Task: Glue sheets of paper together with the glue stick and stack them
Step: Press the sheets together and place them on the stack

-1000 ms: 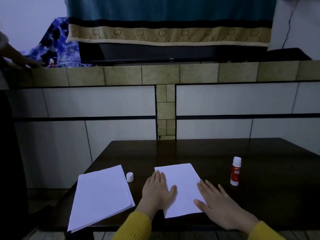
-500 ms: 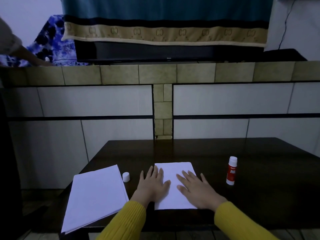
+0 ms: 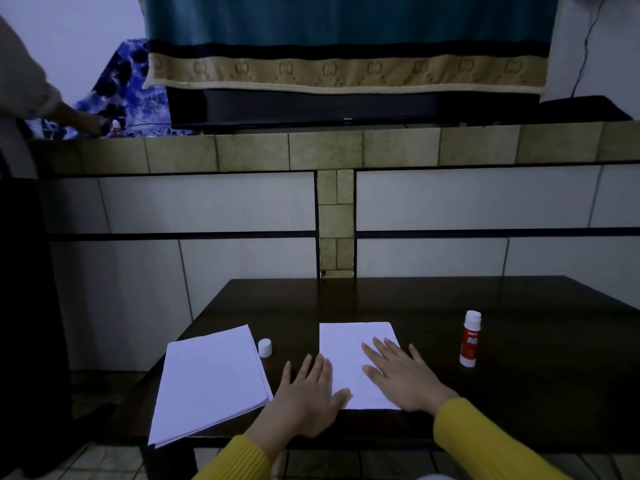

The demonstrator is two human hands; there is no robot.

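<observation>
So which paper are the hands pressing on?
The single sheet in the middle, under both hands; the thicker stack to its left lies untouched.

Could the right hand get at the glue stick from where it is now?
Probably yes: the right hand lies flat on the sheet, and only bare table separates it from the upright glue stick.

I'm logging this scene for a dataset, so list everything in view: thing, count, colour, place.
paper stack: one, white, table's left, overhanging the near edge
sheet: one, white, table centre
cap: one, white, between stack and sheet
glue stick: one, red and white, upright, right of sheet
table: one, dark brown, foreground
ledge: one, tan tiles, behind table
cloth: one, teal with beige border, above ledge
other person's hand: one, far left, on ledge
left hand: flat, mostly on table at sheet's left edge
right hand: flat on sheet
</observation>
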